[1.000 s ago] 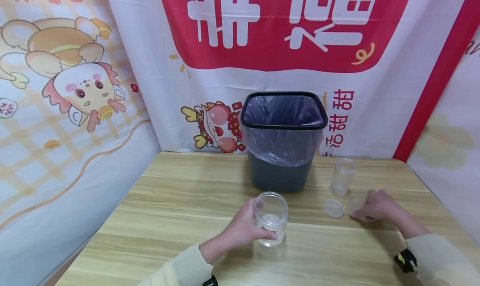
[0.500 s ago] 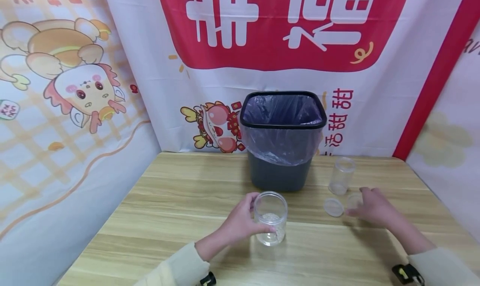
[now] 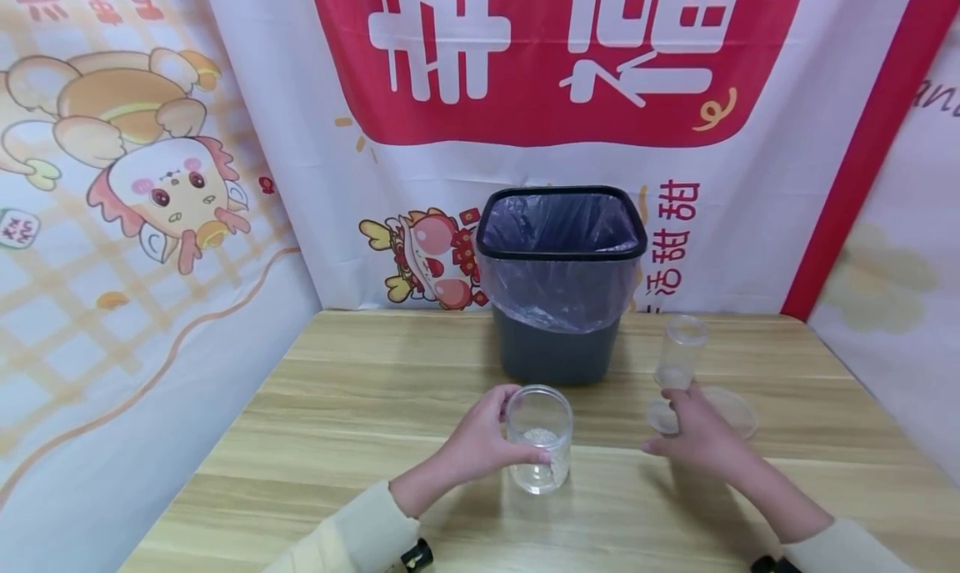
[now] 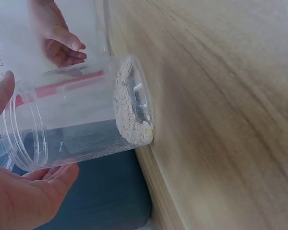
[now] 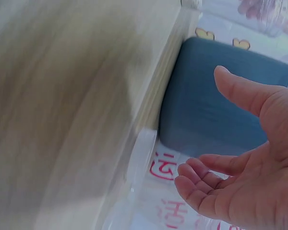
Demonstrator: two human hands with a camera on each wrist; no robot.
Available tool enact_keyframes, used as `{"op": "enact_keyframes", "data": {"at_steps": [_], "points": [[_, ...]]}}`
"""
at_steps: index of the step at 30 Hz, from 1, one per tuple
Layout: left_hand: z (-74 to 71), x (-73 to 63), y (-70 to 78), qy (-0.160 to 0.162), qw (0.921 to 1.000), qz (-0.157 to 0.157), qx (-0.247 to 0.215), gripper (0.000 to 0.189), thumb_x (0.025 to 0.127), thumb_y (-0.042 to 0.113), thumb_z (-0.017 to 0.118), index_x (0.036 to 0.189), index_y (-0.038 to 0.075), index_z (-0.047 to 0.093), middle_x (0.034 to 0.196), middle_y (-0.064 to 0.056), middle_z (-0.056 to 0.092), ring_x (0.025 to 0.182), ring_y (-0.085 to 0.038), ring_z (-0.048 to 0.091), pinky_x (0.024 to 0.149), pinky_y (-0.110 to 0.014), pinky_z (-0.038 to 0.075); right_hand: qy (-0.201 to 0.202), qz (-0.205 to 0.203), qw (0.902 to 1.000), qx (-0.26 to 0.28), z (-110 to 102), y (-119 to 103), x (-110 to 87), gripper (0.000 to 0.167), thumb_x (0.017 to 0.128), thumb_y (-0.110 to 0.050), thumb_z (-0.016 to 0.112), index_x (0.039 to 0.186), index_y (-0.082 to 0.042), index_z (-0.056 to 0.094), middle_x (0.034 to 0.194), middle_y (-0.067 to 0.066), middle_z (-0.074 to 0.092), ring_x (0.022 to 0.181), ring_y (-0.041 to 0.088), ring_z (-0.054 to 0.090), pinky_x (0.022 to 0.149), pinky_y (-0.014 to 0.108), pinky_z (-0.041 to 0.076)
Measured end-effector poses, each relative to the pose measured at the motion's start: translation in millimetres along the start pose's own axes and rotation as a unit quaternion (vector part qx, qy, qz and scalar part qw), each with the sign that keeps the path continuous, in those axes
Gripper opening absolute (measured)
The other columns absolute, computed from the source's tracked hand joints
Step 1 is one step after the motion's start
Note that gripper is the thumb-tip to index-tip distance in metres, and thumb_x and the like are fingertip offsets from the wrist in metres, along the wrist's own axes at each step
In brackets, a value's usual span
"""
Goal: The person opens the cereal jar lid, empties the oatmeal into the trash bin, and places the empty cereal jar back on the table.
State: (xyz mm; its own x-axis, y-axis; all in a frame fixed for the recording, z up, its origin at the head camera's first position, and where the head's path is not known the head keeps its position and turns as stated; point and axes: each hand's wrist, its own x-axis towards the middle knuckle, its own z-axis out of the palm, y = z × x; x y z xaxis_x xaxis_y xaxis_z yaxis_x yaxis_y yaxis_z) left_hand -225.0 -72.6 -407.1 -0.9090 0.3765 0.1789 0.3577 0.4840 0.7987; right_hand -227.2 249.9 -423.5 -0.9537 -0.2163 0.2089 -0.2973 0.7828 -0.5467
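Observation:
A clear wide-mouthed jar (image 3: 538, 413) stands upright on the table without a lid on it. Pale, grainy flakes (image 4: 127, 108) cover its bottom, as the left wrist view shows. My left hand (image 3: 480, 446) grips the jar from the left side, thumb in front and fingers behind. In the head view my right hand (image 3: 701, 439) hovers over the table, fingers spread and nothing in its grasp. Beyond it lie a large clear round lid (image 3: 738, 410) and a smaller clear lid (image 3: 660, 414), partly hidden by that hand.
A tall clear container (image 3: 682, 352) stands upright at the back right. Behind the jar is a dark bin (image 3: 558, 352) lined with a translucent bag (image 3: 555, 294). The wooden table (image 3: 360, 389) meets printed cloth hangings (image 3: 360, 164) at its back.
My right hand has let go of the large clear lid, which now lies flat, and has moved left toward the jar. My left hand still holds the jar in place.

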Motion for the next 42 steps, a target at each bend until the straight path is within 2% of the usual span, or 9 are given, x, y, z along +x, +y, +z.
{"op": "enact_keyframes", "data": {"at_steps": [8,18,23,27,33,36,42], "points": [[0.3,0.2,0.9,0.000,0.9999,-0.001,0.013,0.085,0.063,0.038,0.091,0.129,0.001,0.052,0.119,-0.008,0.059,0.109,-0.030,0.057,0.092,-0.041,0.048,-0.030,0.008,0.9995,-0.008,13.6,-17.8,-6.4,0.086,0.071,-0.033,0.086,0.127,0.019,0.045,0.118,0.033,0.052,0.107,0.047,0.053,0.090,0.058,0.044],[0.7,-0.3,3.9,0.010,0.9998,-0.004,0.018,0.081,0.065,0.038,0.090,0.127,0.000,0.054,0.118,-0.008,0.061,0.107,-0.028,0.058,0.091,-0.042,0.049,-0.028,-0.001,0.9995,0.014,21.1,-29.7,-11.5,0.082,0.073,-0.031,0.084,0.130,0.015,0.047,0.119,0.025,0.054,0.105,0.039,0.055,0.090,0.055,0.046],[1.8,-1.1,1.8,0.018,0.9996,-0.006,-0.019,0.080,0.069,0.037,0.088,0.129,-0.002,0.052,0.122,-0.014,0.059,0.113,-0.034,0.057,0.095,-0.044,0.048,-0.022,-0.011,0.9995,0.020,20.5,-31.8,-10.3,0.077,0.074,-0.030,0.084,0.128,0.013,0.049,0.115,0.021,0.057,0.104,0.037,0.056,0.089,0.054,0.047],[3.1,-0.3,0.0,0.029,0.9982,-0.006,-0.052,0.079,0.070,0.035,0.087,0.130,-0.003,0.051,0.125,-0.018,0.058,0.115,-0.035,0.056,0.096,-0.045,0.047,-0.014,-0.029,0.9992,0.022,19.1,-33.0,-9.3,0.076,0.074,-0.030,0.084,0.128,0.012,0.050,0.114,0.021,0.058,0.105,0.037,0.056,0.091,0.055,0.046],[5.2,0.0,-3.5,0.038,0.9941,-0.007,-0.101,0.071,0.072,0.027,0.086,0.127,-0.002,0.051,0.125,-0.013,0.059,0.117,-0.033,0.054,0.097,-0.047,0.045,-0.003,-0.065,0.9978,0.014,16.3,-40.0,-5.8,0.076,0.073,-0.032,0.085,0.128,0.009,0.053,0.119,0.021,0.059,0.108,0.038,0.057,0.092,0.055,0.045],[6.7,0.3,-3.6,0.038,0.9901,-0.006,-0.135,0.069,0.073,0.022,0.086,0.126,-0.003,0.051,0.127,-0.012,0.059,0.121,-0.033,0.052,0.101,-0.048,0.042,-0.002,-0.082,0.9966,0.012,14.4,-45.4,-4.6,0.076,0.073,-0.035,0.084,0.128,0.008,0.053,0.121,0.022,0.059,0.108,0.038,0.057,0.092,0.056,0.045],[11.7,3.2,-5.4,0.032,0.9755,-0.013,-0.217,0.064,0.074,0.010,0.084,0.126,-0.004,0.048,0.130,-0.016,0.056,0.125,-0.037,0.048,0.103,-0.044,0.040,-0.015,-0.099,0.9947,0.022,15.1,-50.6,-1.7,0.078,0.073,-0.035,0.084,0.131,0.006,0.051,0.126,0.021,0.057,0.112,0.038,0.055,0.094,0.056,0.044]]}}
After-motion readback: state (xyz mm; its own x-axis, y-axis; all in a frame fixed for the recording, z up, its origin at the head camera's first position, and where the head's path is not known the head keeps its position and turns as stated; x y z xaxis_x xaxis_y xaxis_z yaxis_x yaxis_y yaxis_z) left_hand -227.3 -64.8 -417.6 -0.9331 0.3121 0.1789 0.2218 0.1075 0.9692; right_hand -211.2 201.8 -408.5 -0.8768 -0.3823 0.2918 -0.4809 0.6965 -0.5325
